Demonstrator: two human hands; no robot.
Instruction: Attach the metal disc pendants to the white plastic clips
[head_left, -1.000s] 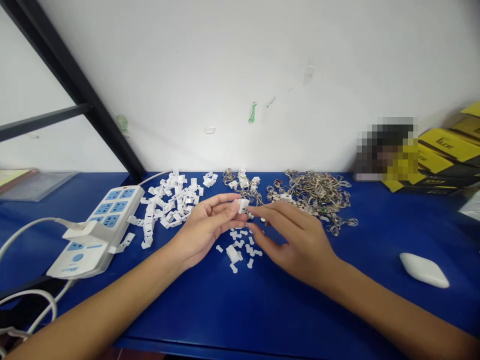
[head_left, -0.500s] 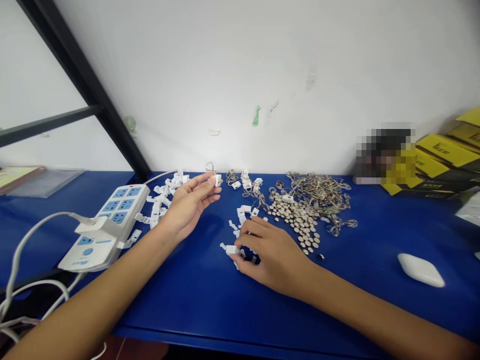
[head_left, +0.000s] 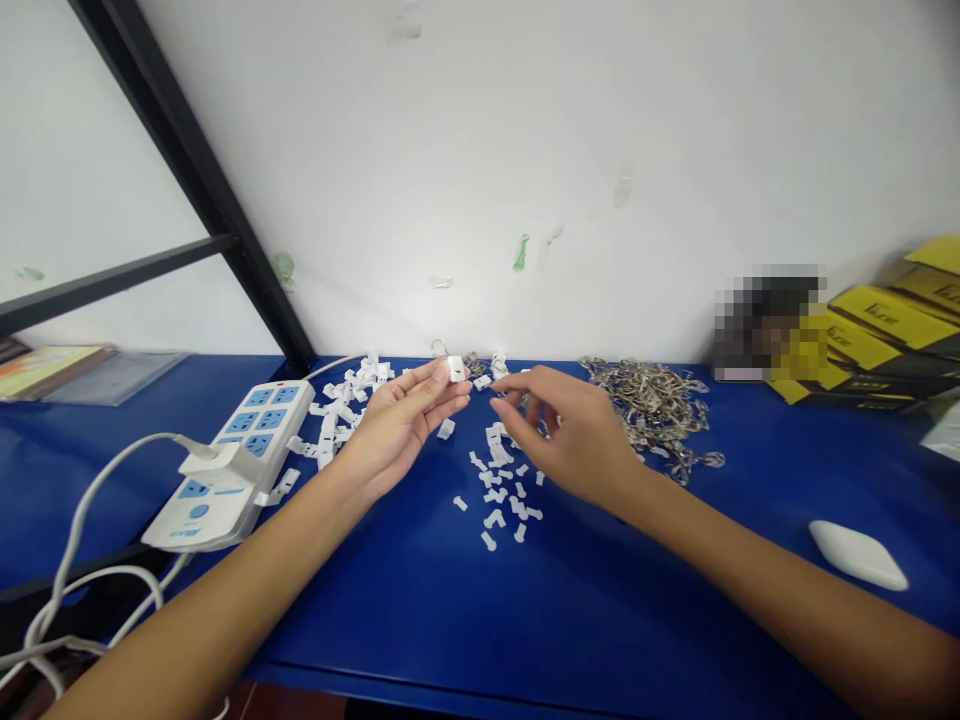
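Pinched between the thumb and fingers of my left hand (head_left: 401,425) is a small white plastic casing (head_left: 456,369), with a thin metal ring (head_left: 439,348) showing behind it. Just below those fingertips is another white plastic piece (head_left: 446,429). My right hand (head_left: 574,430) hovers to the right with thumb and forefinger apart and nothing visible between them. Under it lie scattered small white plastic tabs (head_left: 495,495). A tangled heap of metal key rings and clasps (head_left: 649,400) sits beyond the right hand, which hides the round metal discs.
More white plastic pieces (head_left: 337,410) are piled left of my left hand, beside a white power strip (head_left: 259,425) with cables. A white rounded case (head_left: 859,555) lies at the right. Yellow and black boxes (head_left: 892,325) stand at the back right, against the wall (head_left: 465,150).
My right hand has let go of a white piece and moved up towards my left hand. A white piece now shows below the left fingertips. The view has shifted slightly.
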